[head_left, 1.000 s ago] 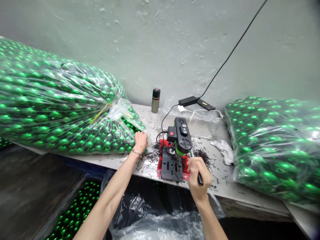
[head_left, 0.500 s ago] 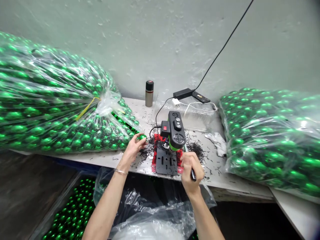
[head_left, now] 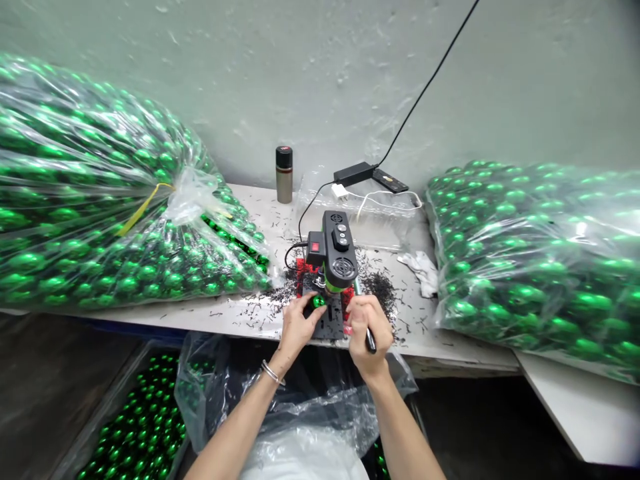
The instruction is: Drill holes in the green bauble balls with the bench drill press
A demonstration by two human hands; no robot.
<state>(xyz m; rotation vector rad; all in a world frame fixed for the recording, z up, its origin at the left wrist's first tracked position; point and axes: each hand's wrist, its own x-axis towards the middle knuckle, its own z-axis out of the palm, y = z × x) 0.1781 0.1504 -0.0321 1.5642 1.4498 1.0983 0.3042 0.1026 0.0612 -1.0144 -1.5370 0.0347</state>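
Between the thumb and fingers of my left hand (head_left: pixel 297 325) is a shiny green ball (head_left: pixel 319 302). It is just over the black slotted base plate (head_left: pixel 327 325), beneath the head of a small black-and-green bench machine (head_left: pixel 341 250); whether the ball touches the plate I cannot tell. My right hand (head_left: pixel 369 333) is closed around the machine's lever handle (head_left: pixel 371 341), whose black end sticks out below the fist. Red material (head_left: pixel 349 301) shows around the plate, and black shavings (head_left: pixel 379 291) lie scattered on both sides.
Large clear bags of green balls stand at left (head_left: pixel 100 200) and right (head_left: pixel 530 260). Behind the machine are a bottle (head_left: pixel 284 177), a power adapter (head_left: pixel 354 174) and cables. A white cloth (head_left: pixel 423 272) lies to its right. Below the table edge, an open bin holds green balls (head_left: pixel 135 420).
My left hand has carried the green ball rightward from beside the left bag to under the machine head. My right hand keeps its grip on the handle. The view has shifted slightly.
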